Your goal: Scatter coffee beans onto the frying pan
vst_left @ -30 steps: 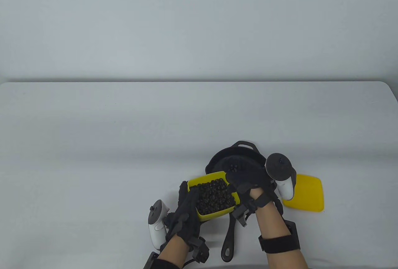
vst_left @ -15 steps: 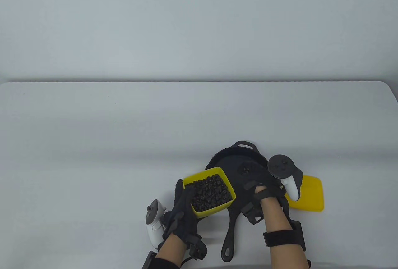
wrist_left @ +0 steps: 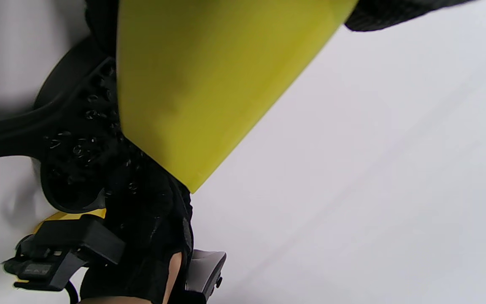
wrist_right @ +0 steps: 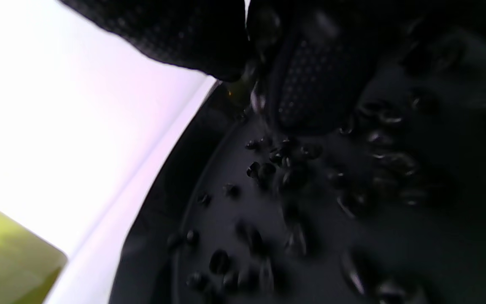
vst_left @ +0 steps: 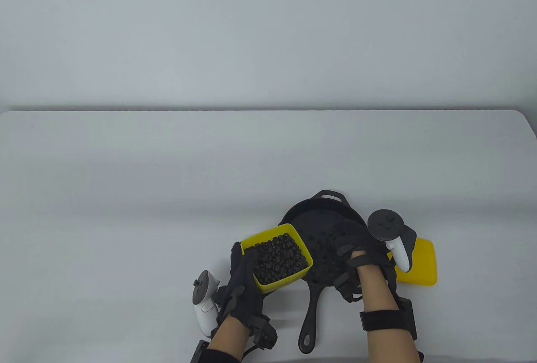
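Table view: left hand point(vst_left: 243, 291) grips bean tub point(vst_left: 277, 257) (yellow); right hand point(vst_left: 356, 250) open-fingered over frying pan point(vst_left: 314, 216).

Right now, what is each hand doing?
Left hand: holds the yellow box of coffee beans.
Right hand: over the frying pan, beans scattered below; grip cannot be told.

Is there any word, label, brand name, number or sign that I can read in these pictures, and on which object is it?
None can be read.
Yellow container: plain walls, no print.
Frying pan: no marking shows.
Yellow lid: plain.
Sensor unit by the right hand's wrist: small marks, too blurred to read.
Trackers on the left hand and the right hand: no legible text.
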Action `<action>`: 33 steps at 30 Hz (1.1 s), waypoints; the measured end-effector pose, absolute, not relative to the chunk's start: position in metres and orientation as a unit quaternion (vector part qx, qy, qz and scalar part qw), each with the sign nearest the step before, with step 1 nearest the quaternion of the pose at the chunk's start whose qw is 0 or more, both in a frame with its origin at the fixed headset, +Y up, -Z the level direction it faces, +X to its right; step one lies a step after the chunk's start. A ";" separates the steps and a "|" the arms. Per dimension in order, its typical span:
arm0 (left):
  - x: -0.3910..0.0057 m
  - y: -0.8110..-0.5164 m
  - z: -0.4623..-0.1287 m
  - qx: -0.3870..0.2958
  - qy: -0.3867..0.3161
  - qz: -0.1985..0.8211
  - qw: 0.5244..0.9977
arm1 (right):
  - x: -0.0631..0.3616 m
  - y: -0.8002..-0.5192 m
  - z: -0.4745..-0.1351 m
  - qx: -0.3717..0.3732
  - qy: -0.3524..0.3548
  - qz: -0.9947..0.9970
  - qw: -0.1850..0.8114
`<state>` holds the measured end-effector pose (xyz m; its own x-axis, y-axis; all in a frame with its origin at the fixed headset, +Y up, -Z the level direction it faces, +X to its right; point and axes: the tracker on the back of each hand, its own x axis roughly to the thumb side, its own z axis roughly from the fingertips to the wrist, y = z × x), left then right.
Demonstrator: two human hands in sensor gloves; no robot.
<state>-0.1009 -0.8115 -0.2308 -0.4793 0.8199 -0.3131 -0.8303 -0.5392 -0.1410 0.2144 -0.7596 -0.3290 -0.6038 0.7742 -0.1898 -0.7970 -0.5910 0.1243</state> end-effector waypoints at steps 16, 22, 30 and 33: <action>-0.104 -0.812 -0.230 -0.172 0.013 0.852 0.494 | 0.192 -0.751 -0.324 0.111 0.148 0.864 0.468; -0.101 -0.812 -0.231 -0.177 0.013 0.845 0.504 | 0.177 -0.718 -0.317 0.155 0.084 0.843 0.508; -0.093 -0.812 -0.231 -0.191 0.004 0.831 0.523 | 0.142 -0.678 -0.304 0.261 0.098 0.819 0.502; -0.090 -0.810 -0.230 -0.190 -0.005 0.828 0.528 | 0.129 -0.680 -0.305 0.282 0.174 0.842 0.426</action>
<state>-0.0900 -0.8103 -0.2297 -0.3700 0.8761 -0.3091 -0.8723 -0.4421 -0.2087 0.1287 -0.6797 -0.3053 -0.4780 0.8150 0.3277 -0.6187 -0.5772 0.5329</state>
